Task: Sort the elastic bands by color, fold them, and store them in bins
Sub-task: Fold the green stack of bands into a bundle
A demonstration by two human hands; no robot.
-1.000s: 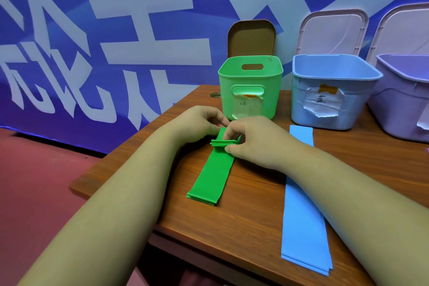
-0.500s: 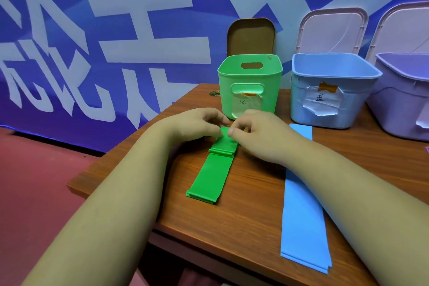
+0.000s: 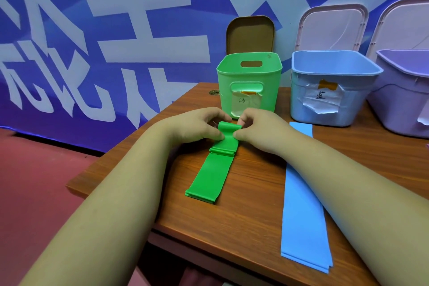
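Both hands are on the green band [image 3: 213, 174] at its far end, one on each edge. The left hand [image 3: 199, 125] and right hand [image 3: 257, 127] have fingers and thumbs curled in, pinching a little fold or roll of the band between them. Just nearer than that pinch there's a bunched ridge across the band. The rest of it lies flat on the wooden surface [image 3: 243, 227], running toward the near edge. It looks like a few layers stacked at the near end, though I can't really count them from this angle.

The blue band [image 3: 301, 204] is lying flat and straight to the right of the green one, well apart from it. It reaches from just in front of the blue bin [image 3: 329, 90] almost to the near edge, and the right forearm crosses over part of it.

The green bin [image 3: 249, 86] sits right behind the hands at the far side, with a paper label on its front. The blue bin is beside it on the right, also labelled, and the purple bin [image 3: 404, 100] is further right, cut off by the frame. Can't see into any of them. A brown lid [image 3: 250, 32] stands behind the green bin and a pale lid [image 3: 332, 28] behind the blue one, both against a blue banner [image 3: 116, 30] with big white characters.
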